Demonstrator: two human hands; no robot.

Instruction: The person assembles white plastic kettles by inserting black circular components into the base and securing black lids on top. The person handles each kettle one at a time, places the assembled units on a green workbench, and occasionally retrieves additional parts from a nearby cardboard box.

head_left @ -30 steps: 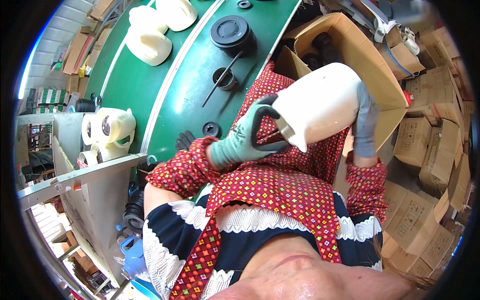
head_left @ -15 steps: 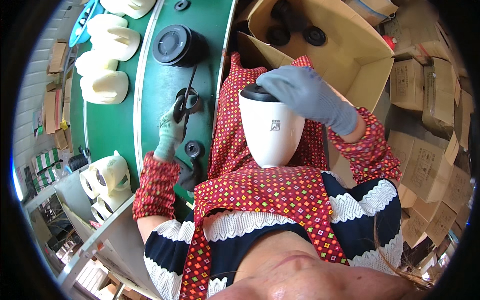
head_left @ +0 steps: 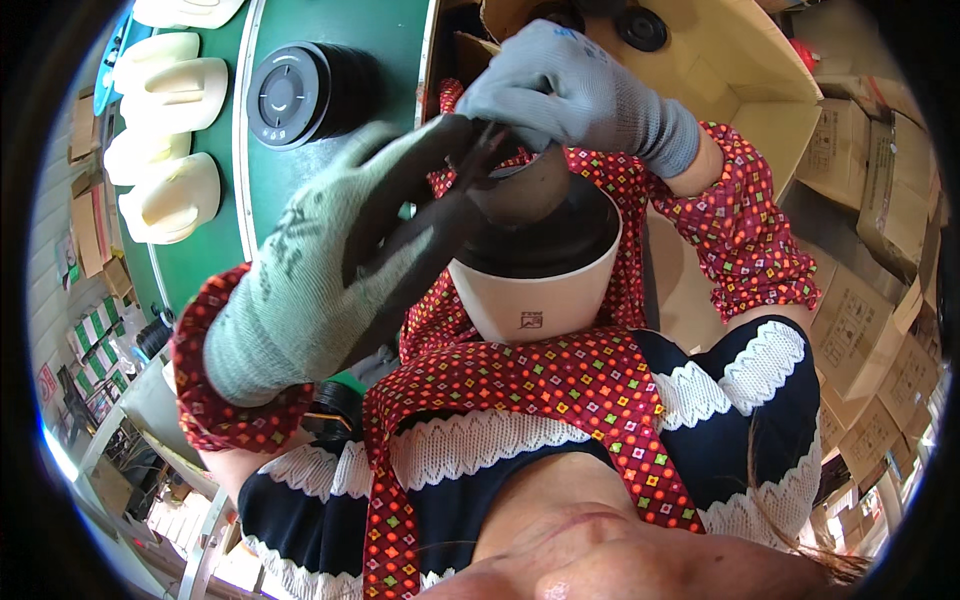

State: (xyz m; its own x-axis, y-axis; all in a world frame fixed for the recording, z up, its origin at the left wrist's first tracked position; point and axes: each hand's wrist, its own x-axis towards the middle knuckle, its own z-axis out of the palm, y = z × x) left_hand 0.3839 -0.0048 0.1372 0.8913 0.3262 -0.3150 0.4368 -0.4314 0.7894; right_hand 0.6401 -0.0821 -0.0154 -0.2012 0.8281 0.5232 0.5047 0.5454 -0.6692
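A white tapered container (head_left: pixel 535 300) rests upright in my lap, its open-looking top filled by a black lid-like part (head_left: pixel 575 235). Over that top, my left hand (head_left: pixel 370 235), in a green glove with dark palm, closes round a smoky, ring-like round piece (head_left: pixel 530 190). From the far side my right hand (head_left: pixel 580 100), grey-gloved, bends its fingers in a pinch by the upper edge of the same piece. The fingertips of both hands meet there, so what the right fingers grip is hidden.
On the green worktop (head_left: pixel 325 185) at my left lies a black round lidded part (head_left: pixel 285 95). Several cream moulded shells (head_left: pixel 175 195) line the far left. An open carton (head_left: pixel 720 75) with black round parts (head_left: pixel 640 28) stands ahead right; stacked cartons (head_left: pixel 850 250) fill the right side.
My left hand has come from the worktop to above the container, bringing the ring-like piece. The right hand has lifted off the lid and shifted left. The container's top now tilts toward me.
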